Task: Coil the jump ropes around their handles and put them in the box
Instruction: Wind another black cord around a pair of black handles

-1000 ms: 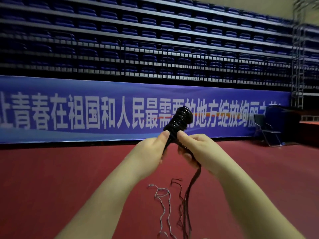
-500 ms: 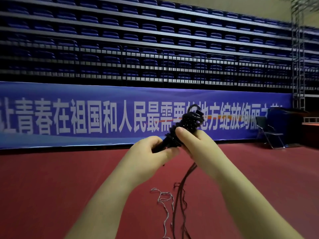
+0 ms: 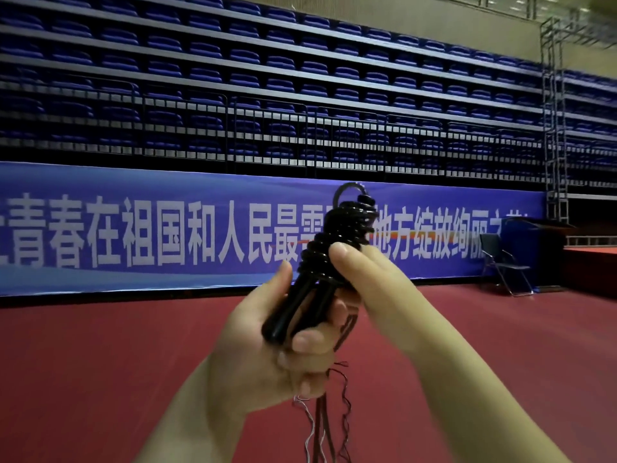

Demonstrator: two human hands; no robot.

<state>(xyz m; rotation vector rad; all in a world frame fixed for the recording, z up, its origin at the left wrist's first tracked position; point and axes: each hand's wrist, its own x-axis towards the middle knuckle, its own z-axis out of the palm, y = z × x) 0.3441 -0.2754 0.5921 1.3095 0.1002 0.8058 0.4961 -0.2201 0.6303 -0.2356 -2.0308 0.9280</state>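
I hold a black jump rope in front of me. Its two black handles [image 3: 297, 305] lie side by side, tilted up to the right, in my left hand [image 3: 267, 355], which grips their lower ends. Black rope coils [image 3: 337, 235] wrap the upper part of the handles, with a small loop sticking out at the top. My right hand [image 3: 370, 282] pinches the coils from the right, thumb on the wraps. Loose rope [image 3: 324, 426] hangs down from my hands towards the floor. No box is in view.
Thin grey and dark cords [image 3: 309, 429] trail on the red floor [image 3: 100, 379] below my hands. A blue banner [image 3: 133, 228] runs along the wall under rows of blue seats. A folding chair [image 3: 504, 262] stands at the right.
The handles have come closer and tilted more upright. My left hand now grips their lower ends from beneath, and my right hand has moved up onto the coils. A loop shows at the top.
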